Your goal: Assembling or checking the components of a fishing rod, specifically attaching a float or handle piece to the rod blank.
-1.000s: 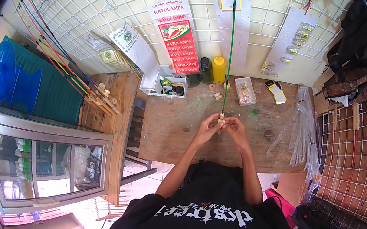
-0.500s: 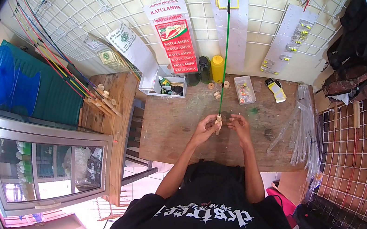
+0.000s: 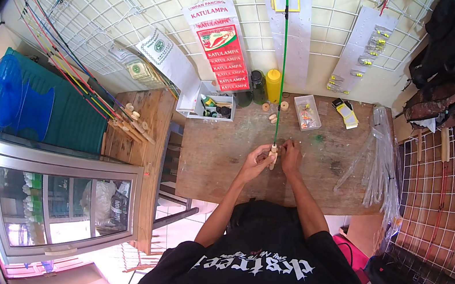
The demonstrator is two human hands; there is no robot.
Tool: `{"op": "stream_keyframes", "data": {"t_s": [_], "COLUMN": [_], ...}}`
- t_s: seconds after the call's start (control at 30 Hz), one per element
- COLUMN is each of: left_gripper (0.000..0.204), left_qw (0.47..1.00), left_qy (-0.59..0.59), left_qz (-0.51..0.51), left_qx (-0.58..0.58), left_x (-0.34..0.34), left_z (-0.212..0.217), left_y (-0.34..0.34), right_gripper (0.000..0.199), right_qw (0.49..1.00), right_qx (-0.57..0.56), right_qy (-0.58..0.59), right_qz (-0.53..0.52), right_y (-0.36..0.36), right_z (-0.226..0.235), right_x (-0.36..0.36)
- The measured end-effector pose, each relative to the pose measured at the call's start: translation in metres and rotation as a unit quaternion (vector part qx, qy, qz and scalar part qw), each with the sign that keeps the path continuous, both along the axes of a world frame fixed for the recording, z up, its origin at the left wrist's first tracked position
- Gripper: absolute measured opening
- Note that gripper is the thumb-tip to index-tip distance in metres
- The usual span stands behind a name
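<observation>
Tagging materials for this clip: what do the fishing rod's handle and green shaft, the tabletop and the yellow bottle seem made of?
Handle: probably wood, pale, seemingly unvarnished. 
Green shaft: slim, evenly coloured, perhaps coated fibreglass; the look leaves that open. 
Tabletop: likely wood, brown and uneven, with stains and worn patches. 
Yellow bottle: likely plastic, smooth and uniformly coloured.

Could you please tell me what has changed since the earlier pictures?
The right hand has let go of the wooden handle and moved slightly right; whether it holds anything is unclear. The left hand still holds the handle, the green rod pointing away from the person. The yellow bottle stayed put.
</observation>
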State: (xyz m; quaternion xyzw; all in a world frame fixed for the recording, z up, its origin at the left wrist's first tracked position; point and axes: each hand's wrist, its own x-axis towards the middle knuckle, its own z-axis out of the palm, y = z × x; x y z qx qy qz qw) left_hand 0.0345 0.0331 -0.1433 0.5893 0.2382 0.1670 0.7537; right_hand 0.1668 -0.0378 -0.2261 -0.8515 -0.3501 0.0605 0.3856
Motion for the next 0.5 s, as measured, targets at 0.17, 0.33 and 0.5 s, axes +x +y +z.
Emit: {"op": "stream_keyframes", "data": {"t_s": [0.17, 0.33, 0.5], "left_gripper": [0.036, 0.037, 0.038], "left_qw": [1.0, 0.999, 0.999], "left_qy": [-0.01, -0.034, -0.03], "left_qz": [0.001, -0.006, 0.005], "left_qx": [-0.013, -0.031, -0.027], "left_x": [0.003, 0.005, 0.002], "left_z": [0.006, 0.0, -0.007], "left_y": [-0.002, 0.0, 0.002], "right_gripper": [0.015, 0.016, 0.015], "right_qw": [0.998, 0.888, 0.78], "right_qx": [0.013, 0.208, 0.3], "right_qy": [-0.062, 0.405, 0.548], "right_qz": [0.011, 0.064, 0.051], "right_y": [-0.002, -0.025, -0.039], "right_z": [-0.011, 0.01, 0.059], "right_x": [0.01, 0.028, 0.021]}}
